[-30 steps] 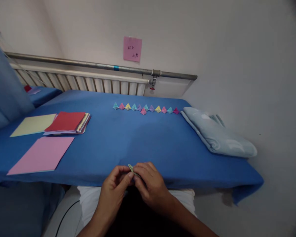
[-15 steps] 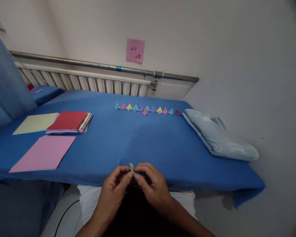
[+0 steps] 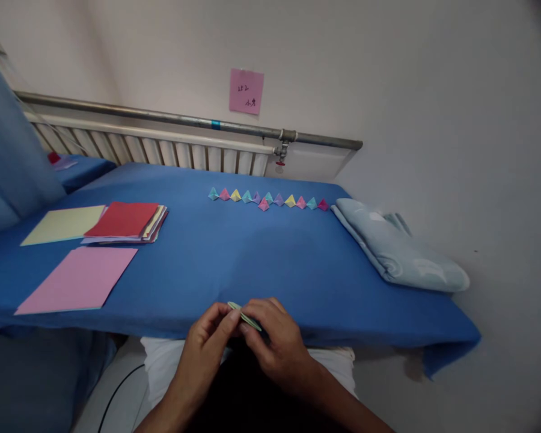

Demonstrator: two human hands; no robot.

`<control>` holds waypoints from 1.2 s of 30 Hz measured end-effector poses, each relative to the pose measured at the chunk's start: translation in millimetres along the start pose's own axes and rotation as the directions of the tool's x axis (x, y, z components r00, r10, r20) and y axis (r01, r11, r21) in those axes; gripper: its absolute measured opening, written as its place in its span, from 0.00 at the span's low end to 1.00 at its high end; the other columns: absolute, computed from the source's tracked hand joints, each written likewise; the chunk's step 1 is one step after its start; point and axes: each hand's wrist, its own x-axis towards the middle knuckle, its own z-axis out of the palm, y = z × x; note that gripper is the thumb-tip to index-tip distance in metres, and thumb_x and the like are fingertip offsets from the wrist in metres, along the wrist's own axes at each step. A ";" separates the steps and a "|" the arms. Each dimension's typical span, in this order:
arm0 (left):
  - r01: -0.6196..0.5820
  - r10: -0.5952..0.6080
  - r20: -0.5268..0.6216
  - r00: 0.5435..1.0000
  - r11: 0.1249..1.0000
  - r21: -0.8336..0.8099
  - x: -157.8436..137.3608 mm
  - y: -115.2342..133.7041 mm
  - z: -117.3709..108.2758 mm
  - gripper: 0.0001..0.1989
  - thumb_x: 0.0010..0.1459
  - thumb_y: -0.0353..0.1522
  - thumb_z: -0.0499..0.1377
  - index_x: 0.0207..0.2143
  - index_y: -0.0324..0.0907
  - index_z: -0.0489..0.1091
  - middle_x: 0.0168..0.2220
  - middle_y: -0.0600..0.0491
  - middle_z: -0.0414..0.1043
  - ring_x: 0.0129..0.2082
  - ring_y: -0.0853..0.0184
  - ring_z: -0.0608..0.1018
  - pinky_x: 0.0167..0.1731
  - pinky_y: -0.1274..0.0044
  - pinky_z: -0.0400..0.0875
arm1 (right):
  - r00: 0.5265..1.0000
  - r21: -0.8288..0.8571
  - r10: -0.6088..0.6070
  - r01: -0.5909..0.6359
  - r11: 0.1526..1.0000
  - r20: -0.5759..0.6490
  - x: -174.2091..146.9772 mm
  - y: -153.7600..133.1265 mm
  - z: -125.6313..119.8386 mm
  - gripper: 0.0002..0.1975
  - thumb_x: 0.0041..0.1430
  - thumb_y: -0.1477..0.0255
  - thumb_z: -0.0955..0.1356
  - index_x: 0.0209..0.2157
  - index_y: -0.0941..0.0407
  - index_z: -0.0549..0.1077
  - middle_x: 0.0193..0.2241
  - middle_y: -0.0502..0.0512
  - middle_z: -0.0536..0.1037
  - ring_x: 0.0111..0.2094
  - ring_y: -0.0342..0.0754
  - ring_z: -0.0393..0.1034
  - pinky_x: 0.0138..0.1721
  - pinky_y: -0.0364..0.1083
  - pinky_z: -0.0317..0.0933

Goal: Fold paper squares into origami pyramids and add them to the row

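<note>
Between my two hands is a small piece of folded paper (image 3: 249, 320), pale green and several layers thick, seen nearly edge-on. My left hand (image 3: 210, 335) pinches its left end between thumb and fingers. My right hand (image 3: 277, 338) is closed on its right side, the thumb below and the fingers over the top. Both hands are at the front edge of the blue-covered table (image 3: 198, 258), above my lap. Part of the paper is hidden by the fingers.
A row of small folded paper shapes (image 3: 290, 201) in several colours lies at the back. On the left are pink sheets (image 3: 79, 279), a pale yellow sheet (image 3: 63, 224) and a stack topped by red paper (image 3: 124, 219). A folded light-blue blanket (image 3: 397, 246) lies right, a radiator (image 3: 184, 153) behind.
The folded paper has turned in my fingers from upright to a slant down to the right, and more of its edge shows. My hands stay in nearly the same place.
</note>
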 end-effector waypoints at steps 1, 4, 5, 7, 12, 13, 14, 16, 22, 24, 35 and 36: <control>0.003 -0.003 0.000 1.000 1.000 0.010 -0.5 -0.5 -0.5 0.15 0.58 0.44 0.56 0.28 0.41 0.68 0.26 0.59 0.65 0.30 0.71 0.67 0.33 0.80 0.64 | 1.000 0.004 0.000 0.000 1.000 0.006 0.2 -0.9 -0.6 0.07 0.62 0.75 0.63 0.41 0.55 0.70 0.36 0.56 0.76 0.36 0.48 0.68 0.40 0.48 0.62; -0.002 0.002 0.002 1.000 1.000 0.017 -2.0 -2.8 -2.2 0.16 0.59 0.44 0.55 0.28 0.42 0.67 0.26 0.59 0.64 0.29 0.71 0.66 0.32 0.81 0.63 | 1.000 0.026 0.018 -0.019 0.999 0.023 0.9 -3.0 -1.8 0.07 0.63 0.72 0.63 0.41 0.56 0.70 0.36 0.56 0.76 0.37 0.48 0.68 0.41 0.48 0.61; -0.004 0.004 0.002 1.000 1.000 0.014 -2.3 -3.3 -2.5 0.15 0.59 0.44 0.55 0.28 0.42 0.67 0.27 0.59 0.64 0.30 0.71 0.67 0.33 0.81 0.63 | 0.999 0.039 0.032 -0.033 0.999 0.025 1.1 -3.5 -2.0 0.07 0.63 0.73 0.62 0.41 0.56 0.70 0.36 0.55 0.76 0.37 0.47 0.68 0.41 0.48 0.61; -0.010 0.009 0.004 1.000 1.000 0.015 -2.7 -3.5 -2.9 0.15 0.60 0.44 0.54 0.29 0.42 0.67 0.27 0.59 0.65 0.31 0.71 0.68 0.34 0.81 0.63 | 0.997 0.073 0.069 -0.071 0.995 0.026 1.1 -4.0 -2.1 0.07 0.64 0.73 0.62 0.40 0.56 0.70 0.35 0.55 0.76 0.37 0.47 0.67 0.41 0.47 0.61; -0.033 0.033 0.002 0.999 0.994 0.105 -1.8 -2.0 -3.4 0.14 0.61 0.43 0.52 0.31 0.42 0.68 0.28 0.58 0.67 0.32 0.69 0.69 0.35 0.79 0.64 | 0.990 0.129 0.134 -0.139 0.982 0.043 -0.4 -3.8 -1.4 0.07 0.64 0.73 0.61 0.39 0.55 0.70 0.35 0.54 0.76 0.37 0.47 0.67 0.42 0.47 0.60; -0.040 0.040 0.002 0.999 0.990 0.135 -1.6 -2.2 -3.7 0.14 0.61 0.42 0.52 0.32 0.42 0.68 0.29 0.57 0.68 0.32 0.69 0.70 0.36 0.79 0.64 | 0.989 0.129 0.140 -0.145 0.981 0.041 -0.9 -3.7 -1.3 0.07 0.64 0.73 0.61 0.39 0.55 0.70 0.35 0.54 0.76 0.37 0.47 0.67 0.42 0.47 0.60; -0.049 0.050 0.002 0.999 0.985 0.167 -1.4 -2.7 -3.9 0.14 0.61 0.42 0.52 0.32 0.42 0.68 0.29 0.57 0.68 0.32 0.68 0.70 0.36 0.78 0.64 | 0.989 0.125 0.145 -0.148 0.981 0.038 -1.3 -3.6 -1.2 0.07 0.63 0.73 0.61 0.39 0.55 0.70 0.35 0.54 0.76 0.37 0.47 0.67 0.42 0.47 0.60; -0.072 0.073 0.004 0.997 0.969 0.238 -1.2 -3.8 -4.1 0.13 0.60 0.41 0.51 0.32 0.42 0.68 0.29 0.57 0.69 0.32 0.67 0.70 0.35 0.78 0.64 | 0.989 0.105 0.147 -0.150 0.983 0.034 -2.0 -3.5 -1.1 0.07 0.63 0.75 0.61 0.38 0.55 0.69 0.35 0.54 0.76 0.37 0.47 0.67 0.41 0.47 0.60; -0.146 0.161 0.017 0.987 0.832 0.535 -3.4 -2.2 -1.5 0.12 0.60 0.39 0.51 0.29 0.44 0.67 0.26 0.56 0.69 0.28 0.67 0.70 0.30 0.77 0.63 | 0.998 -0.107 0.027 -0.020 0.994 0.062 0.2 -3.0 1.6 0.09 0.62 0.78 0.59 0.42 0.58 0.68 0.33 0.56 0.75 0.33 0.48 0.65 0.36 0.47 0.61; -0.177 0.213 0.014 0.977 0.770 0.613 -3.8 -1.3 -0.6 0.10 0.60 0.37 0.50 0.29 0.44 0.66 0.27 0.56 0.70 0.28 0.67 0.71 0.31 0.76 0.63 | 0.996 -0.188 -0.013 0.028 0.982 0.083 1.9 -2.4 3.3 0.10 0.62 0.80 0.59 0.42 0.59 0.68 0.33 0.58 0.75 0.33 0.49 0.65 0.36 0.48 0.61; -0.125 0.230 -0.136 0.964 0.838 0.531 13.9 5.6 12.0 0.11 0.59 0.41 0.50 0.29 0.45 0.63 0.24 0.57 0.69 0.23 0.67 0.71 0.26 0.76 0.63 | 0.997 -0.331 -0.082 0.082 0.940 0.013 17.6 3.7 7.2 0.13 0.66 0.78 0.55 0.36 0.59 0.69 0.28 0.57 0.74 0.29 0.48 0.65 0.33 0.47 0.61; -0.119 0.235 -0.154 0.960 0.836 0.535 17.1 6.3 13.0 0.10 0.58 0.40 0.50 0.28 0.45 0.61 0.23 0.57 0.68 0.22 0.67 0.71 0.25 0.76 0.62 | 0.996 -0.356 -0.089 0.088 0.930 0.012 20.0 5.2 7.3 0.13 0.66 0.78 0.55 0.35 0.59 0.69 0.28 0.57 0.74 0.29 0.48 0.65 0.32 0.47 0.61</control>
